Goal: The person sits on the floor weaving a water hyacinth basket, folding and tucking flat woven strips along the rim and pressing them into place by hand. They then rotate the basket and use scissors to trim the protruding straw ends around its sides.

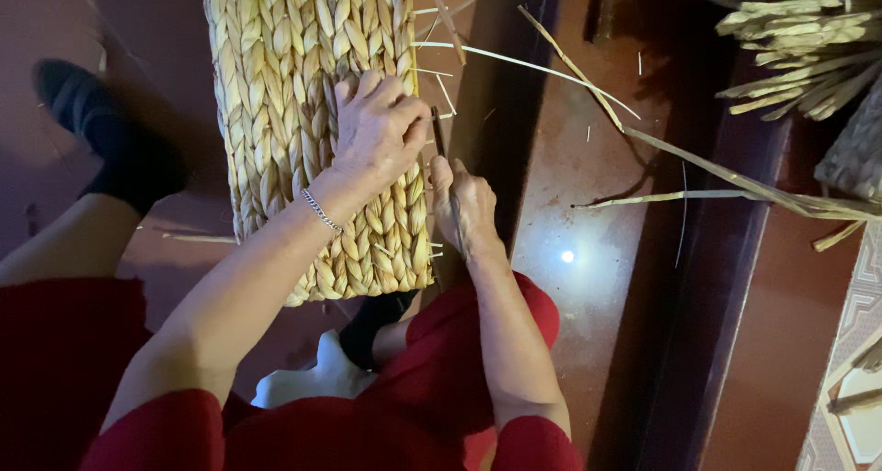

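Observation:
A woven mat of thick braided straw-coloured fibre (294,85) lies across my lap and runs up out of view. My left hand (377,126), with a thin chain bracelet at the wrist, presses flat on the mat's right edge, fingers curled over it. My right hand (464,204) sits just to the right of that edge, closed around a thin dark metal rod (439,136) that points up along the mat's side. Loose fibre ends stick out from the edge near both hands.
Long dry straw strands (698,163) lie across the glossy red-brown floor to the right. A bundle of dried fibre (799,39) is heaped at the top right. My foot in a dark sock (101,126) rests at the left. A patterned tile edge shows at the bottom right.

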Tool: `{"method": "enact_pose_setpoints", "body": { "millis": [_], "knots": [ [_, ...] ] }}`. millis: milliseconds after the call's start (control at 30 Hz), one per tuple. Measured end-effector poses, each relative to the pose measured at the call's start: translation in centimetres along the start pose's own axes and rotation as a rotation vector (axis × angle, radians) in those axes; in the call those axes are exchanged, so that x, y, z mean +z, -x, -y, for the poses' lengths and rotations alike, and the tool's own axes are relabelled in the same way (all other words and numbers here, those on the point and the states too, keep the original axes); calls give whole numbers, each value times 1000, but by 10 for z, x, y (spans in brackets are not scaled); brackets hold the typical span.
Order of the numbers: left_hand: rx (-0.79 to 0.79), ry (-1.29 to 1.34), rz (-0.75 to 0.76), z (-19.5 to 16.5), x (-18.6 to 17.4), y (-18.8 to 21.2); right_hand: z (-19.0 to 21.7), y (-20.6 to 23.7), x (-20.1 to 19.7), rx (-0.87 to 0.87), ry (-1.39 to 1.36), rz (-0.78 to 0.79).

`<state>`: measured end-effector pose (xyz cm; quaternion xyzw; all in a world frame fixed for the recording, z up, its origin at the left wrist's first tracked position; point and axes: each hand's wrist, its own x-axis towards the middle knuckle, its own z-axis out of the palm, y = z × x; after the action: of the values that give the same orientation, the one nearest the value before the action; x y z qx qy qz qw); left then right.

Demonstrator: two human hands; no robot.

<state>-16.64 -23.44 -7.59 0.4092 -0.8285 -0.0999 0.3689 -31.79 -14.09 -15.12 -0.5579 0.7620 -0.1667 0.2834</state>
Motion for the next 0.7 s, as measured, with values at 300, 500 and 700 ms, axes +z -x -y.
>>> {"method": "enact_pose_setpoints", "body": {
  "millis": [300,500,700],
  "knots": [
    [21,112,-29,2,-1,4,-25,-4,11,-49,-590,17],
    [-242,440,-136,38,-38,45,-34,-12,4,141,-921,259],
    [-329,158,-234,72,-85,89,-43,-24,3,198,-977,258]
  ]
}}
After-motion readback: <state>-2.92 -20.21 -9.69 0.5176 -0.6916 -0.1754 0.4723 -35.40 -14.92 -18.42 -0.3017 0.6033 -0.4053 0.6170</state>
